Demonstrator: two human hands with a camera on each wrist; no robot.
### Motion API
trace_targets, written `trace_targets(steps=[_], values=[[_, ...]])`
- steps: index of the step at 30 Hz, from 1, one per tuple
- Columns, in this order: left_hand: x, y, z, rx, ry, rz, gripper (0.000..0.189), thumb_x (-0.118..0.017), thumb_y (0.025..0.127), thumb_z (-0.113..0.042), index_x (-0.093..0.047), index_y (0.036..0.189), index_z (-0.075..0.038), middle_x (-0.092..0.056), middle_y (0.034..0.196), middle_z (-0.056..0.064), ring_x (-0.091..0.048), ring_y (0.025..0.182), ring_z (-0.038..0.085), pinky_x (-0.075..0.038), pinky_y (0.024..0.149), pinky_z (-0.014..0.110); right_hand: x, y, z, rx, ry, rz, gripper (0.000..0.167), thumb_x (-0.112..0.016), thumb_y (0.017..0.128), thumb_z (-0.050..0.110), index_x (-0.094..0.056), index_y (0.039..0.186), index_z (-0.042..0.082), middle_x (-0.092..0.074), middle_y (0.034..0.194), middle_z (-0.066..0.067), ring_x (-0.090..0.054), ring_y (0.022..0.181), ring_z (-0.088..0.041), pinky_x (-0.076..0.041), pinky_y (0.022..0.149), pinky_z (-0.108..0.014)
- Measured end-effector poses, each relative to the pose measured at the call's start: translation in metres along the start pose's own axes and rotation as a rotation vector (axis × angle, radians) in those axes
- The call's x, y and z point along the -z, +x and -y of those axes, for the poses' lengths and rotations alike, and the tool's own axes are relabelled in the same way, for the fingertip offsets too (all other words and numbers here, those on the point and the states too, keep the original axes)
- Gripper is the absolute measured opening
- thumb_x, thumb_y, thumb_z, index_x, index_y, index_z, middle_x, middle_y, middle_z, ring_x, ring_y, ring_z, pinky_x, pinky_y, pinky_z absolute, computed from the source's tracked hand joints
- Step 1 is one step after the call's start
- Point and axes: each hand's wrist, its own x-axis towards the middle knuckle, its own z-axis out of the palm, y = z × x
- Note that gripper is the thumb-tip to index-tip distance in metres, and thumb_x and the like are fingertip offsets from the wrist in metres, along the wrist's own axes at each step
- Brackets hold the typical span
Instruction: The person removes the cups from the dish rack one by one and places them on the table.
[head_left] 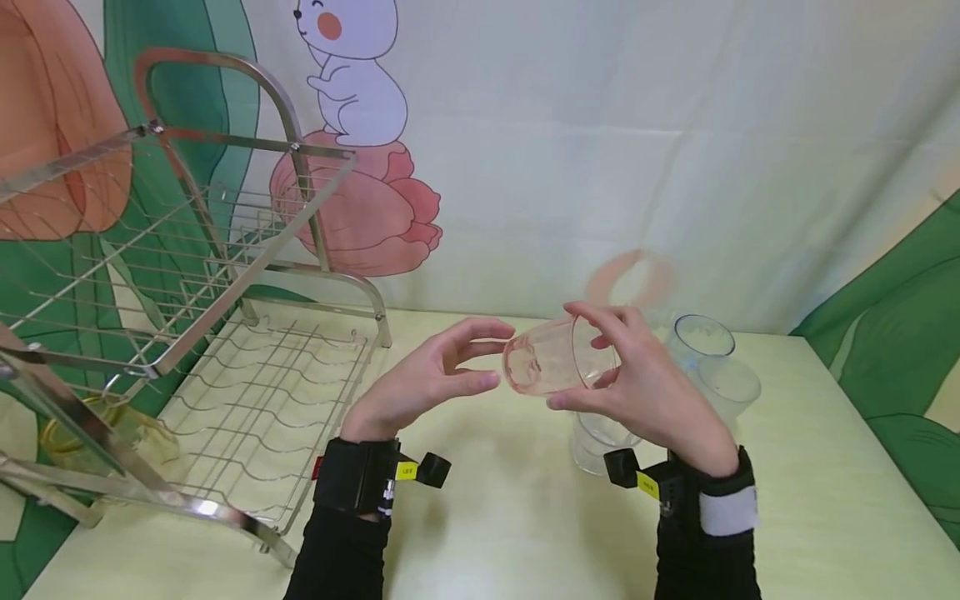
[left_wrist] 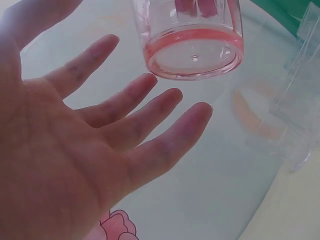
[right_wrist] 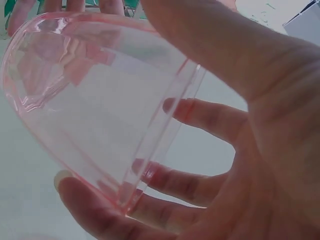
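Observation:
A clear pink-tinted cup (head_left: 553,357) lies tilted on its side in the air, base toward the left. My right hand (head_left: 643,379) grips it near its rim, thumb on one side and fingertips on the other. My left hand (head_left: 442,367) is beside the base with fingers spread and loosely bent. In the left wrist view, the left fingertips (left_wrist: 172,97) come close below the cup's pink-ringed base. The right wrist view has the cup's faceted wall (right_wrist: 95,95) inside the right hand's grasp.
A two-tier metal dish rack (head_left: 247,292) stands at the left, with a yellow cup (head_left: 112,437) at its lower level. Clear cups stand at the right: a blue-rimmed one (head_left: 701,335), another (head_left: 727,385) in front, and one (head_left: 591,446) below the right hand. A printed curtain (head_left: 540,167) hangs behind.

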Motion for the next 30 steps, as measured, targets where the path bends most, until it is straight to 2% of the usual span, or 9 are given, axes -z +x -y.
trace_targets(steps=[7, 11, 16, 21, 26, 30], values=[[0.006, -0.009, 0.0, 0.062, 0.096, -0.037, 0.048, -0.07, 0.093, -0.024, -0.051, 0.137, -0.023, -0.049, 0.141, -0.005, -0.045, 0.131, 0.018, -0.043, 0.101, 0.047, 0.008, -0.002, -0.008, -0.041, -0.018, -0.006, 0.092, -0.086, 0.071, 0.046, -0.038, 0.148, 0.031, -0.039, 0.13, -0.008, -0.066, 0.074, -0.015, -0.056, 0.068, -0.032], [0.014, -0.011, -0.005, 0.097, 0.186, -0.037, 0.05, -0.071, 0.091, -0.032, -0.052, 0.136, -0.025, -0.049, 0.14, -0.008, -0.045, 0.131, 0.018, -0.043, 0.101, 0.045, 0.018, -0.006, -0.011, -0.063, -0.06, -0.023, 0.092, -0.084, 0.072, 0.047, -0.037, 0.149, 0.03, -0.037, 0.134, -0.012, -0.067, 0.075, -0.016, -0.056, 0.067, -0.033], [0.027, -0.016, -0.014, 0.144, 0.315, -0.064, 0.049, -0.071, 0.091, -0.034, -0.053, 0.136, -0.025, -0.049, 0.138, -0.009, -0.045, 0.13, 0.018, -0.041, 0.102, 0.043, 0.03, -0.013, -0.014, -0.097, -0.114, -0.041, 0.094, -0.082, 0.073, 0.053, -0.035, 0.15, 0.027, -0.038, 0.132, -0.016, -0.067, 0.078, -0.018, -0.055, 0.068, -0.035], [0.039, -0.019, -0.02, 0.203, 0.416, -0.072, 0.052, -0.071, 0.09, -0.04, -0.052, 0.136, -0.026, -0.049, 0.138, -0.01, -0.044, 0.131, 0.018, -0.039, 0.104, 0.045, 0.043, -0.023, -0.021, -0.121, -0.148, -0.068, 0.093, -0.081, 0.074, 0.054, -0.034, 0.151, 0.029, -0.036, 0.135, -0.016, -0.065, 0.089, -0.024, -0.054, 0.069, -0.037], [0.05, -0.022, -0.024, 0.241, 0.454, -0.065, 0.055, -0.07, 0.091, -0.039, -0.051, 0.139, -0.022, -0.049, 0.139, -0.006, -0.044, 0.131, 0.021, -0.039, 0.103, 0.049, 0.054, -0.033, -0.032, -0.134, -0.172, -0.088, 0.091, -0.081, 0.076, 0.049, -0.034, 0.152, 0.027, -0.036, 0.136, -0.017, -0.057, 0.106, -0.03, -0.055, 0.069, -0.036], [0.057, -0.023, -0.029, 0.28, 0.492, -0.064, 0.054, -0.069, 0.092, -0.039, -0.05, 0.14, -0.021, -0.049, 0.139, -0.005, -0.043, 0.131, 0.023, -0.039, 0.103, 0.051, 0.061, -0.04, -0.04, -0.156, -0.18, -0.101, 0.091, -0.082, 0.077, 0.045, -0.033, 0.152, 0.024, -0.035, 0.137, -0.018, -0.054, 0.108, -0.033, -0.054, 0.066, -0.033]])
